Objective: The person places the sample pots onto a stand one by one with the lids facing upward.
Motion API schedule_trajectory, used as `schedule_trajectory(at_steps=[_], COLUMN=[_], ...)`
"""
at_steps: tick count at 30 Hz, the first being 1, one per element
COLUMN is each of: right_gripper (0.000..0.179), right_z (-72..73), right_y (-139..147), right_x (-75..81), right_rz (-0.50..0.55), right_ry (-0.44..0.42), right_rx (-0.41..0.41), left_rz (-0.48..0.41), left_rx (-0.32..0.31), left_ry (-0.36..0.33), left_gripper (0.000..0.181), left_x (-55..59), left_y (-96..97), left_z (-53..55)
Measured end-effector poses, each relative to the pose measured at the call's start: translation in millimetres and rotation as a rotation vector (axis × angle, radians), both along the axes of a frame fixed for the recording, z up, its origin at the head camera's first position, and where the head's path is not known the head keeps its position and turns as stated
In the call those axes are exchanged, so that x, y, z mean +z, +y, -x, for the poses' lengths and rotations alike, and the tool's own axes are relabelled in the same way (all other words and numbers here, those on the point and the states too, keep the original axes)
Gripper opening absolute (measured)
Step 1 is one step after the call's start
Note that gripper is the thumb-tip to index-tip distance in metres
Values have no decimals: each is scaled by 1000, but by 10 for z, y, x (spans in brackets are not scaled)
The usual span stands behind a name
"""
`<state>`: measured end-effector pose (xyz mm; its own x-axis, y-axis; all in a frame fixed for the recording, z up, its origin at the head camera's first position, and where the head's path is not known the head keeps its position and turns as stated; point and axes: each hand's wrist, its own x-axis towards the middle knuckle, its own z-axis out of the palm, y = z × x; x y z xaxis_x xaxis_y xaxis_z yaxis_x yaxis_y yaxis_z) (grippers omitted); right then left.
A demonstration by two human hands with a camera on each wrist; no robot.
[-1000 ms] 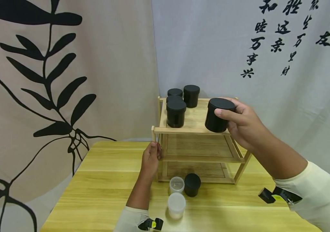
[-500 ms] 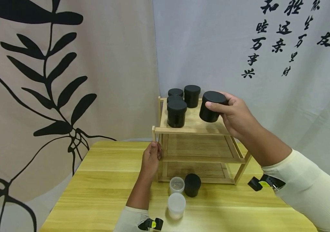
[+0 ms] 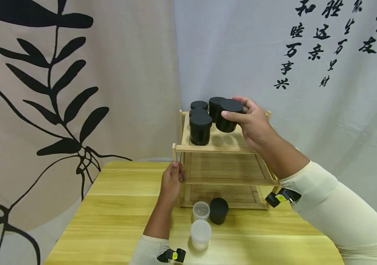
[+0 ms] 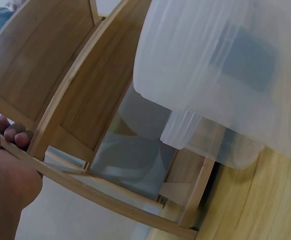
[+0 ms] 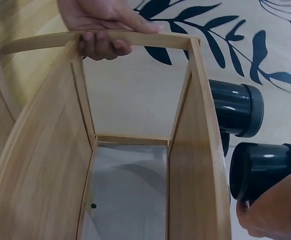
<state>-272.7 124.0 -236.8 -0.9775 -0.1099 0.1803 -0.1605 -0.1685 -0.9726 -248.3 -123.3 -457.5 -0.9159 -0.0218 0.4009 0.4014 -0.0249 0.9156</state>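
Holding a lidded black jar [image 3: 227, 121] above the wooden rack [image 3: 228, 167]

The right hand [image 3: 256, 127] pinches the jar from its side, thumb across the near face and fingers behind. The jar hangs slightly tilted over the top tier, its base clear of the board in the right wrist view. Its wall is opaque and its cap is on, so the contents are hidden.

To its left on the same tier stand four more black jars, all upright and capped: a front jar [image 3: 200, 130], two partly hidden jars [image 3: 198, 105] behind it, and a rear jar [image 3: 214, 108] that the held one partly covers; whether those two touch, I cannot tell. What they contain cannot be seen.

On the table [image 3: 125, 209], before the rack, are a black container [image 3: 218, 211], a small translucent cup [image 3: 201, 211] just beside it, and a frosted container [image 3: 200, 233] nearer the person. A dark patch shows through the frosted wall in the left wrist view; whether it lies inside or behind is unclear.

The left hand [image 3: 171, 182] grips the rack's left side rail, fingers curled round it.

A second ago the held jar was over the tier's front right; it has since travelled left and back. The left hand and the containers on the table have stayed put.
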Motion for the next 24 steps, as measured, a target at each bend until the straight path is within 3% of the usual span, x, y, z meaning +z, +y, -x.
schedule_trajectory(at_steps=[14,24], right_gripper=[62,71], right_z=[237,268], right_y=[-140,-249], right_x=[-31,-42], right_rz=[22,-94], right_ry=[-31,-73], right_rx=[-113,-188], left_rz=[-10,-15], left_rx=[6,-12], left_ry=[17,12], left_gripper=[59,65], left_x=[-16,1], left_y=[3,-19], left_z=[21,6])
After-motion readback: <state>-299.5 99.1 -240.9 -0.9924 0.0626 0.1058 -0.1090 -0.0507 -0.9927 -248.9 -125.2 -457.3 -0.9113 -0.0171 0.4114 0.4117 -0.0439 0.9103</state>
